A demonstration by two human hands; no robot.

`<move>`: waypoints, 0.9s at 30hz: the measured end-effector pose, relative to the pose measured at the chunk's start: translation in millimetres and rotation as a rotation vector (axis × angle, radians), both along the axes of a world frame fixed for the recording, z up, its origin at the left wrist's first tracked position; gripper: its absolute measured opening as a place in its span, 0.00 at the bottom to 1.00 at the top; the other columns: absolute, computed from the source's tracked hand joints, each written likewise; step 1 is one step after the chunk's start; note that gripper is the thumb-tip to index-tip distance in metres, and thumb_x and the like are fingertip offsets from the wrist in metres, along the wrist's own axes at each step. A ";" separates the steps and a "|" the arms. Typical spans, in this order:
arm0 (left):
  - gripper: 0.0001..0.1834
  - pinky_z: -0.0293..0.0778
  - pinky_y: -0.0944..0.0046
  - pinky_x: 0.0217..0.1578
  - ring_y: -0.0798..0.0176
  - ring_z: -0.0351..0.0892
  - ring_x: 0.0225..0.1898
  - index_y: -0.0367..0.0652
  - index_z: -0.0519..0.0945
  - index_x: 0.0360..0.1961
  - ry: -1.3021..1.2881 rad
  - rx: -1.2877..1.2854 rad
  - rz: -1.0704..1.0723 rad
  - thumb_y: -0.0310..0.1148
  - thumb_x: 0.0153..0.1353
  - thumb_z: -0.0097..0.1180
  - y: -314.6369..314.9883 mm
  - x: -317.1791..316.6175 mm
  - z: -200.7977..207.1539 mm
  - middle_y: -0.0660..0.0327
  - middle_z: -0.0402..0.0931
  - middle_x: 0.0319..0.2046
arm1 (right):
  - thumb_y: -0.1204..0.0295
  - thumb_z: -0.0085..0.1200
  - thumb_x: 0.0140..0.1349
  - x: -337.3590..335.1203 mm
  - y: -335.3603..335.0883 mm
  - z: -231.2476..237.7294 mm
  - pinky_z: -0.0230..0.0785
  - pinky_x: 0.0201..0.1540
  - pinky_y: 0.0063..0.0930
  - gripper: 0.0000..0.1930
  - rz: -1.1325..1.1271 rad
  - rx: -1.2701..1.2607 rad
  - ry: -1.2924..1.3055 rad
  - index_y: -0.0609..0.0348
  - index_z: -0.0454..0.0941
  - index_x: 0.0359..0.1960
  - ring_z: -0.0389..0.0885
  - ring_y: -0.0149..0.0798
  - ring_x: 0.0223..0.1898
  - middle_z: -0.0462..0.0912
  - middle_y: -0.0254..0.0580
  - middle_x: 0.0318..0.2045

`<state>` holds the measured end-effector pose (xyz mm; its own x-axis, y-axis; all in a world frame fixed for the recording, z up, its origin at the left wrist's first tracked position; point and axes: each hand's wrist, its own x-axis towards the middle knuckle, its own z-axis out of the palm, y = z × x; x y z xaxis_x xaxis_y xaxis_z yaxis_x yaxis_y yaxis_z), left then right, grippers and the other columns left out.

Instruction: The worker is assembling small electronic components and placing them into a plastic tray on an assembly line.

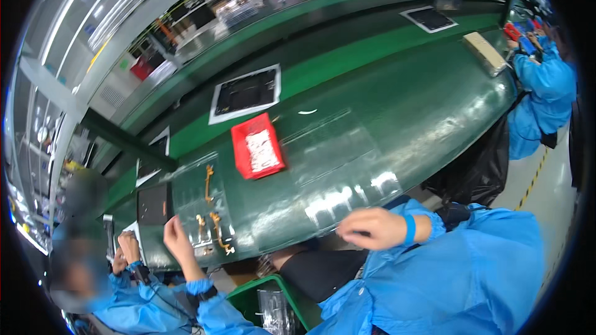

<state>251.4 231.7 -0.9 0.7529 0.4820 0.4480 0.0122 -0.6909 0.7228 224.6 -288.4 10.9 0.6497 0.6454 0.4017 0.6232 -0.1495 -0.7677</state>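
My left hand (180, 243) is raised at the bench's near edge, beside a dark flat panel (154, 203) and several orange flex cables (216, 226). Its fingers look stretched and lie close to each other, with no object visible in them. To the right, my right hand (377, 228), with a blue band at its wrist, hovers over the near edge. Its fingers are loosely bent with a gap at the thumb, and I see nothing held. A red bin (238, 148) of small white pieces stands on the green bench (428, 108), beyond both hands.
A co-worker's hands (129, 248) are close on my left; another person in blue (543, 80) sits far right. Black panels on white sheets (215, 108) lie behind the bin. Below the edge stands a green crate (280, 280) with clear plastic. A cream-coloured block (485, 54) rests far right.
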 end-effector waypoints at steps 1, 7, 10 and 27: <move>0.13 0.73 0.67 0.38 0.69 0.75 0.35 0.31 0.80 0.42 -0.073 0.000 -0.009 0.33 0.69 0.52 -22.7 -11.9 25.5 0.60 0.80 0.34 | 0.69 0.57 0.62 7.7 -7.2 0.6 0.74 0.47 0.35 0.12 -0.110 -0.082 -0.124 0.60 0.78 0.44 0.81 0.47 0.46 0.81 0.46 0.43; 0.10 0.66 0.70 0.31 0.72 0.68 0.27 0.35 0.75 0.27 -0.109 -0.126 -0.185 0.25 0.67 0.48 -178.5 -54.9 82.3 0.65 0.72 0.25 | 0.39 0.47 0.61 33.3 -48.3 -29.1 0.51 0.65 0.64 0.38 -0.300 -0.699 -0.450 0.56 0.68 0.64 0.59 0.53 0.68 0.60 0.48 0.69; 0.06 0.68 0.69 0.32 0.67 0.72 0.30 0.34 0.74 0.27 -0.126 -0.082 -0.313 0.22 0.61 0.51 -242.6 -46.4 56.1 0.60 0.74 0.27 | 0.31 0.47 0.55 21.6 -62.9 -21.3 0.52 0.63 0.68 0.47 -0.254 -0.718 -0.432 0.59 0.67 0.64 0.57 0.58 0.69 0.57 0.50 0.70; 0.20 0.69 0.51 0.55 0.42 0.74 0.54 0.39 0.75 0.52 -0.498 1.027 -0.115 0.33 0.60 0.60 -239.9 199.1 393.0 0.50 0.75 0.52 | 0.72 0.59 0.55 5.9 -150.9 0.3 0.73 0.55 0.34 0.17 -0.437 -0.402 -0.579 0.51 0.80 0.49 0.80 0.41 0.53 0.81 0.41 0.51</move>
